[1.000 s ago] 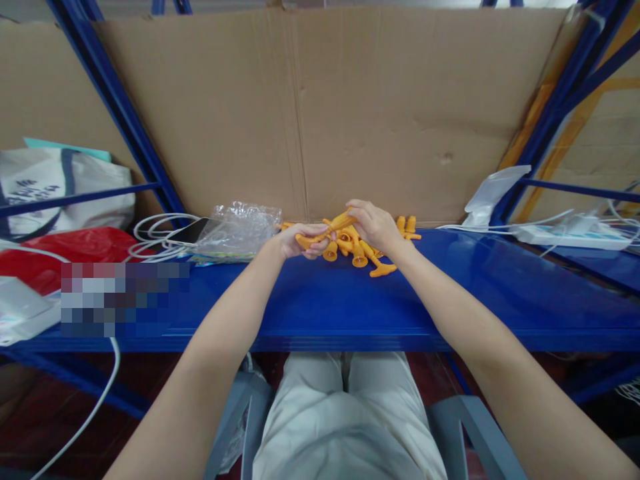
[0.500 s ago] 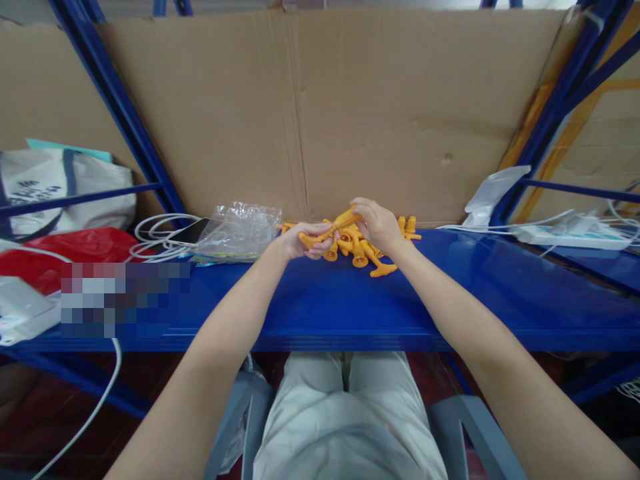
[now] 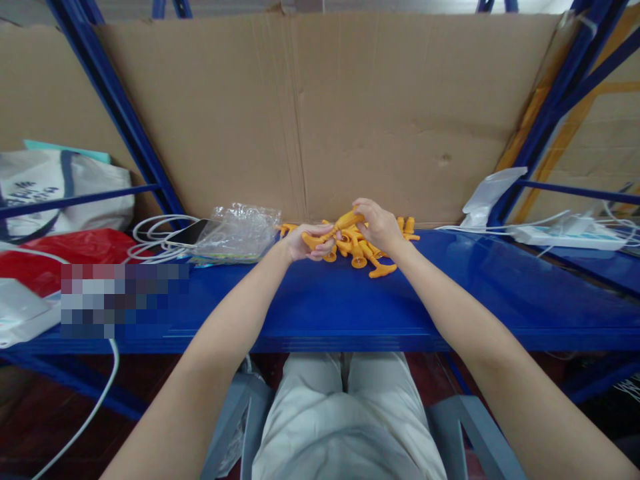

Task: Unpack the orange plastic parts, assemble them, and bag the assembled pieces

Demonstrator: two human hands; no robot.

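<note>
Some of the risk sits at the near edge of the blue bench [image 3: 350, 313], since a piece rolling off it could land in the lap [image 3: 345, 420]. Next comes a loose T-ended piece [image 3: 383, 270] at the front of the pile, easily nudged by a stray wrist. Beyond it, the left hand [image 3: 309, 244] has its fingers wrapped round the lower end of a yellow part [image 3: 349, 219], and the right hand [image 3: 376, 223] has its fingers closed on the upper end — so the part slants up to the right. Smooth plastic or uneven twisting might make it slip from either grip. It would then drop onto the yellow pile [image 3: 360, 253] just below — same colour, hard to pick out again. Farthest back, the cardboard panel [image 3: 360, 113] would probably stop anything pushed rearward
</note>
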